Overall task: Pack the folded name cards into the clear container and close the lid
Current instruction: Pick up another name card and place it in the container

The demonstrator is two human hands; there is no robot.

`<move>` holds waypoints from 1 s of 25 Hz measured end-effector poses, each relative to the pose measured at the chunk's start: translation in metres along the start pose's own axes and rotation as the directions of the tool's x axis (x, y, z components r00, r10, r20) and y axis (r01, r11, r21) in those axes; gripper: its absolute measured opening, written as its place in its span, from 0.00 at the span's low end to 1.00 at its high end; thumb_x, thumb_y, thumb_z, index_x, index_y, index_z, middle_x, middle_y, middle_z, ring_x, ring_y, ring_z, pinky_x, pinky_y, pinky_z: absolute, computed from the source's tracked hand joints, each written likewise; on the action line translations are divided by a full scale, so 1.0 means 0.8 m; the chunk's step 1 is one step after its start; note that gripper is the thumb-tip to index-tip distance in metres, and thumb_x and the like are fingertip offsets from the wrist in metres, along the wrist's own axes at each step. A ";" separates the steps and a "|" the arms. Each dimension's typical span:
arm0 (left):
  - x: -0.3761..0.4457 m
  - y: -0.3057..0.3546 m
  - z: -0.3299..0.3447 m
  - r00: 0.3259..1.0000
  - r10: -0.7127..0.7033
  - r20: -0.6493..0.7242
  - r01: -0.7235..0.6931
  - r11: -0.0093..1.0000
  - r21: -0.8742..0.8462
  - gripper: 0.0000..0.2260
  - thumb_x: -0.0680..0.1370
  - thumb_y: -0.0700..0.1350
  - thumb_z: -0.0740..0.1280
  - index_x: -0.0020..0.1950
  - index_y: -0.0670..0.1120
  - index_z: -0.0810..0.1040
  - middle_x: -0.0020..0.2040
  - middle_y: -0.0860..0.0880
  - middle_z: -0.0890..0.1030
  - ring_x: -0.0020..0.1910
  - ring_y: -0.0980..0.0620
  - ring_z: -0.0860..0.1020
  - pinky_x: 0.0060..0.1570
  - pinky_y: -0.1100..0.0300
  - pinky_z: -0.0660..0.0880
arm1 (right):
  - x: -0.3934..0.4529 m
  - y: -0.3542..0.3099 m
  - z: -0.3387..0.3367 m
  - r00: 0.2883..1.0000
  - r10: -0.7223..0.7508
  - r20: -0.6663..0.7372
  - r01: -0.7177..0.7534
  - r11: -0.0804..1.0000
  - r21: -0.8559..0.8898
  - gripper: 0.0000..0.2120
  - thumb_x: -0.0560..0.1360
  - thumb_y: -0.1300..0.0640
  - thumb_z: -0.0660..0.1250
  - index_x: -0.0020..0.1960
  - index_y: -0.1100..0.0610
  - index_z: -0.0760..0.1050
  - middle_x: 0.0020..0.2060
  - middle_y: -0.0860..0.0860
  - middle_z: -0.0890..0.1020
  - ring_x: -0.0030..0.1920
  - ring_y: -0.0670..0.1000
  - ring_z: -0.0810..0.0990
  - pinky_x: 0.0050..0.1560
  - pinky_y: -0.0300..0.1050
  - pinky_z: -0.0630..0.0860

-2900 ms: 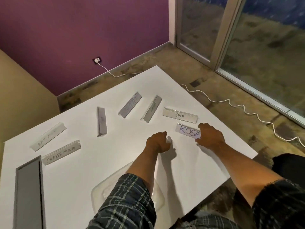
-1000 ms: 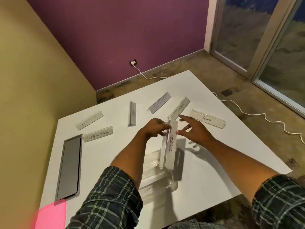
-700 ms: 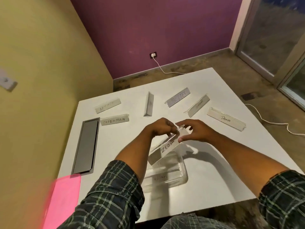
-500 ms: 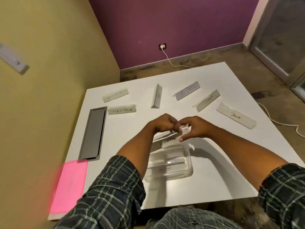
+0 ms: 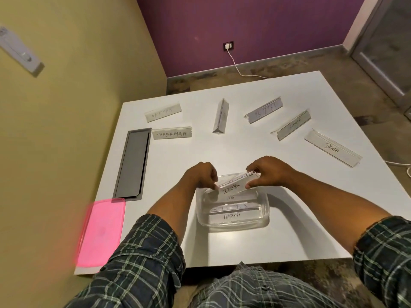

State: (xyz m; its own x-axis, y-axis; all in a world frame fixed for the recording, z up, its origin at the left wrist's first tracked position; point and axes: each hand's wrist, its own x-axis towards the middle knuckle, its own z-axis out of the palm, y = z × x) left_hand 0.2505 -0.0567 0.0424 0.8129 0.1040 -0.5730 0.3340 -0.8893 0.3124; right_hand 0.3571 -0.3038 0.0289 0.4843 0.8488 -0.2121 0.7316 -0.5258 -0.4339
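Nearest the person, a pink lid [image 5: 101, 232] lies flat at the near left corner of the white table [image 5: 266, 245]. Just right of it the clear container [image 5: 233, 221] stands open, with a card marked ALPHA [image 5: 232, 216] at its near side and another card [image 5: 232, 198] behind that, its writing only partly readable. Over the far half of the container both hands hold the ZEBRA card [image 5: 231, 187] tilted: the left hand [image 5: 203, 175] pinches its left end and the right hand [image 5: 266, 173] pinches its right end. To the left a grey panel [image 5: 132, 165] is set into the table. Farther back lie loose cards: SUPERMAN card [image 5: 172, 133], PANDA card [image 5: 332, 147], a card that seems to read ELEPHANT [image 5: 292, 125], an upright folded card [image 5: 220, 115], a faintly lettered card [image 5: 163, 112] and one more card with unclear lettering [image 5: 264, 110]. Beyond the table, a white cable [image 5: 240, 71] runs to a wall socket [image 5: 228, 46].
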 end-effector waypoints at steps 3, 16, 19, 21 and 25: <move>-0.010 -0.026 0.025 0.996 -0.020 -0.092 0.040 0.976 0.213 0.12 0.69 0.46 0.75 0.53 0.51 0.84 0.52 0.51 0.85 0.53 0.49 0.82 0.50 0.57 0.78 | 0.001 0.000 0.023 1.000 -0.014 0.008 0.015 0.989 -0.148 0.27 0.67 0.27 0.66 0.49 0.50 0.79 0.39 0.47 0.83 0.43 0.51 0.80 0.38 0.47 0.74; -0.011 -0.018 0.088 0.979 0.107 -0.173 0.009 0.825 0.565 0.12 0.72 0.36 0.63 0.50 0.48 0.82 0.48 0.47 0.84 0.52 0.44 0.81 0.52 0.54 0.66 | 0.032 -0.051 0.092 0.956 0.064 0.288 0.143 0.754 -0.642 0.08 0.76 0.63 0.64 0.52 0.57 0.80 0.49 0.54 0.86 0.50 0.58 0.83 0.52 0.47 0.72; -0.009 -0.014 0.089 0.980 0.108 -0.165 0.006 0.821 0.571 0.11 0.72 0.36 0.62 0.47 0.47 0.81 0.47 0.46 0.84 0.51 0.43 0.80 0.55 0.52 0.65 | 0.038 -0.054 0.094 0.955 0.051 0.293 0.157 0.751 -0.641 0.09 0.75 0.66 0.63 0.50 0.58 0.80 0.49 0.55 0.85 0.49 0.58 0.83 0.49 0.48 0.74; -0.008 -0.012 0.087 0.975 0.144 -0.169 -0.022 0.820 0.572 0.08 0.75 0.42 0.61 0.46 0.47 0.81 0.46 0.46 0.84 0.49 0.43 0.81 0.57 0.50 0.64 | 0.038 -0.051 0.088 0.953 0.030 0.302 0.169 0.774 -0.611 0.08 0.75 0.65 0.63 0.49 0.59 0.81 0.48 0.55 0.85 0.48 0.59 0.84 0.46 0.49 0.76; 0.002 0.017 0.064 0.926 0.292 -0.241 -0.112 0.820 0.561 0.15 0.78 0.51 0.56 0.39 0.48 0.79 0.39 0.48 0.83 0.40 0.44 0.80 0.51 0.51 0.65 | 0.023 -0.025 0.070 0.962 -0.269 0.036 0.248 0.816 -0.522 0.03 0.68 0.62 0.68 0.38 0.55 0.77 0.33 0.51 0.81 0.34 0.56 0.81 0.32 0.44 0.71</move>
State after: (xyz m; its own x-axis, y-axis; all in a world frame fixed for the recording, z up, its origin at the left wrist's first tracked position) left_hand 0.2315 -0.0913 0.0070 0.9649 -0.0556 -0.2567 -0.0851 -0.9908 -0.1050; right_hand 0.3240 -0.2747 -0.0153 0.2519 0.9604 -0.1189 0.9676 -0.2475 0.0507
